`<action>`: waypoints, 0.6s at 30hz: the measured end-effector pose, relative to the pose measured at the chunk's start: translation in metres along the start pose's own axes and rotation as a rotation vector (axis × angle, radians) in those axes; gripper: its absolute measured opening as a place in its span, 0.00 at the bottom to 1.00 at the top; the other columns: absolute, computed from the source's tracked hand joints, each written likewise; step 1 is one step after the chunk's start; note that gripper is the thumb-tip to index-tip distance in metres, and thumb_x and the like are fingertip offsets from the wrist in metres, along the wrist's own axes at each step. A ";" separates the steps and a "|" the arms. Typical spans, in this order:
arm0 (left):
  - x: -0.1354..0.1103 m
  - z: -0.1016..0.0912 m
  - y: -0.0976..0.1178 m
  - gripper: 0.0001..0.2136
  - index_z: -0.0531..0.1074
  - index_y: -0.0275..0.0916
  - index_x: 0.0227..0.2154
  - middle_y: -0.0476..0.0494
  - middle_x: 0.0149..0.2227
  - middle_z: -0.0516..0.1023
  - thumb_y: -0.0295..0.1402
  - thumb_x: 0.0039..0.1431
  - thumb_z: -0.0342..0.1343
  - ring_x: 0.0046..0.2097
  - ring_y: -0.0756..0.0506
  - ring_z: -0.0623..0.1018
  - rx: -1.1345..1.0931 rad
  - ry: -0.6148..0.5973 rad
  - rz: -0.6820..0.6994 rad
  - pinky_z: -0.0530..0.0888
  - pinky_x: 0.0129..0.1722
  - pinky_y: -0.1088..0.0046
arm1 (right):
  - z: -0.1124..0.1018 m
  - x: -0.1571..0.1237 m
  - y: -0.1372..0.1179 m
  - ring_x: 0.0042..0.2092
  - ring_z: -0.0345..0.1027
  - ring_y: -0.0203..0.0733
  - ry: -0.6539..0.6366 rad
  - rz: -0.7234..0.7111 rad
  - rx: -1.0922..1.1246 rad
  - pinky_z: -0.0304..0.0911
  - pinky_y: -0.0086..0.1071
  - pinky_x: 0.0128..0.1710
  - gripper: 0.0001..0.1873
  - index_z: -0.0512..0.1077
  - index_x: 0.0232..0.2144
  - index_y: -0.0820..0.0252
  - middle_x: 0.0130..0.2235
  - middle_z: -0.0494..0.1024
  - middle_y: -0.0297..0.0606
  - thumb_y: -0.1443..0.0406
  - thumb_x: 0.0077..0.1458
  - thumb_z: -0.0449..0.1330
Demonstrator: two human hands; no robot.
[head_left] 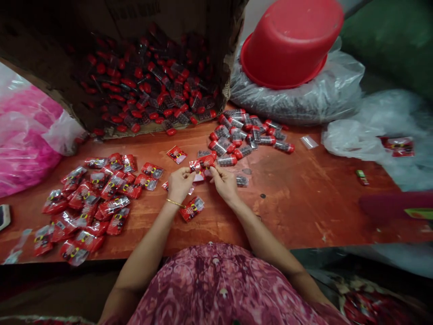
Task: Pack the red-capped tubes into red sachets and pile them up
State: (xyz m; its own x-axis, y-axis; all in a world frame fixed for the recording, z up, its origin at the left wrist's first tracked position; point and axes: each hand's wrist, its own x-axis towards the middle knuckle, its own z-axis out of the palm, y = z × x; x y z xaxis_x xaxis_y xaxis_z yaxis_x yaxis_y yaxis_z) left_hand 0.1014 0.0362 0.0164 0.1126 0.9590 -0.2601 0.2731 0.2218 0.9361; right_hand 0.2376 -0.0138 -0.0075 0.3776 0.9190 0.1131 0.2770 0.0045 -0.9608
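Both hands meet at the middle of the table over a small red printed packet (195, 165). My left hand (180, 184), with a gold bangle at its wrist, pinches the packet's left end. My right hand (224, 184) is closed at its right side, by a round red part. Under and between the hands lie more red packets, partly hidden. One flat red packet (177, 154) lies just beyond my left hand, and another packet (192, 208) lies nearer me. Beyond my right hand is a heap of small clear containers with red caps (233, 135).
A cardboard box (233, 58) on its side holds many red-capped containers. Filled red packets (91, 198) are piled at left, beside a bag of pink material (27, 135). A red tub (291, 45) rests upside down on a plastic sack (297, 106). A phone-like object (4, 216) is far left.
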 end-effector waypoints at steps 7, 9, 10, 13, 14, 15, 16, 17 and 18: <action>-0.022 -0.002 0.022 0.12 0.75 0.40 0.37 0.38 0.46 0.76 0.35 0.47 0.59 0.51 0.38 0.71 0.244 0.089 0.328 0.63 0.51 0.67 | -0.012 0.003 -0.011 0.21 0.57 0.33 0.063 -0.045 -0.014 0.53 0.27 0.22 0.19 0.62 0.18 0.58 0.17 0.64 0.29 0.54 0.54 0.51; -0.028 -0.002 0.028 0.10 0.75 0.39 0.33 0.38 0.47 0.75 0.37 0.49 0.58 0.53 0.39 0.69 0.171 0.070 0.318 0.63 0.51 0.67 | -0.013 0.000 -0.014 0.21 0.55 0.32 0.099 -0.064 -0.049 0.51 0.28 0.22 0.20 0.60 0.17 0.57 0.17 0.61 0.28 0.54 0.55 0.50; -0.030 -0.003 0.030 0.10 0.76 0.39 0.29 0.39 0.43 0.77 0.40 0.49 0.58 0.50 0.39 0.72 0.129 0.016 0.261 0.65 0.48 0.68 | -0.013 -0.002 -0.015 0.21 0.54 0.32 0.116 -0.069 -0.059 0.50 0.28 0.23 0.20 0.59 0.17 0.57 0.17 0.60 0.28 0.54 0.55 0.49; -0.033 0.000 0.028 0.16 0.73 0.37 0.20 0.42 0.25 0.77 0.47 0.47 0.58 0.29 0.46 0.75 -0.071 -0.201 -0.048 0.67 0.29 0.74 | -0.011 -0.009 -0.019 0.22 0.54 0.33 0.101 -0.074 -0.031 0.52 0.27 0.23 0.20 0.61 0.18 0.57 0.18 0.61 0.29 0.54 0.56 0.49; -0.034 0.003 0.026 0.17 0.73 0.36 0.19 0.45 0.22 0.75 0.48 0.45 0.59 0.24 0.49 0.72 -0.167 -0.238 -0.140 0.65 0.25 0.76 | -0.009 -0.012 -0.020 0.23 0.55 0.33 0.073 -0.077 -0.008 0.52 0.27 0.24 0.19 0.62 0.19 0.57 0.19 0.62 0.29 0.54 0.56 0.49; -0.035 0.006 0.025 0.17 0.72 0.36 0.19 0.47 0.19 0.73 0.48 0.42 0.61 0.21 0.52 0.70 -0.260 -0.240 -0.202 0.63 0.22 0.77 | -0.007 -0.014 -0.021 0.23 0.56 0.33 0.043 -0.078 0.015 0.53 0.27 0.24 0.18 0.62 0.20 0.57 0.20 0.63 0.29 0.54 0.56 0.49; -0.036 0.009 0.023 0.17 0.71 0.36 0.19 0.50 0.17 0.71 0.46 0.40 0.63 0.19 0.54 0.68 -0.336 -0.214 -0.231 0.62 0.21 0.79 | -0.005 -0.017 -0.021 0.23 0.56 0.33 0.016 -0.080 0.029 0.53 0.27 0.24 0.18 0.62 0.20 0.57 0.20 0.63 0.29 0.54 0.56 0.48; -0.038 0.012 0.022 0.16 0.71 0.35 0.18 0.52 0.16 0.70 0.44 0.38 0.64 0.19 0.55 0.66 -0.389 -0.178 -0.236 0.61 0.20 0.80 | -0.003 -0.020 -0.021 0.23 0.56 0.32 -0.002 -0.080 0.027 0.53 0.27 0.23 0.18 0.62 0.19 0.57 0.19 0.63 0.29 0.55 0.56 0.48; -0.039 0.015 0.021 0.15 0.70 0.35 0.17 0.53 0.15 0.69 0.42 0.36 0.66 0.18 0.56 0.66 -0.418 -0.145 -0.226 0.61 0.20 0.81 | -0.002 -0.022 -0.021 0.22 0.54 0.32 -0.012 -0.078 0.009 0.52 0.27 0.23 0.19 0.60 0.18 0.57 0.19 0.61 0.29 0.54 0.57 0.48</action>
State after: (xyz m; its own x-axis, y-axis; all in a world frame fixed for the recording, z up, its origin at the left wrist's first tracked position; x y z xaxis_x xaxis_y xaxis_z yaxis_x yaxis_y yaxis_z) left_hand 0.1174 0.0004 0.0431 0.2348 0.8509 -0.4699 -0.0970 0.5015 0.8597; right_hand 0.2247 -0.0350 0.0103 0.3443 0.9206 0.1843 0.2971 0.0794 -0.9515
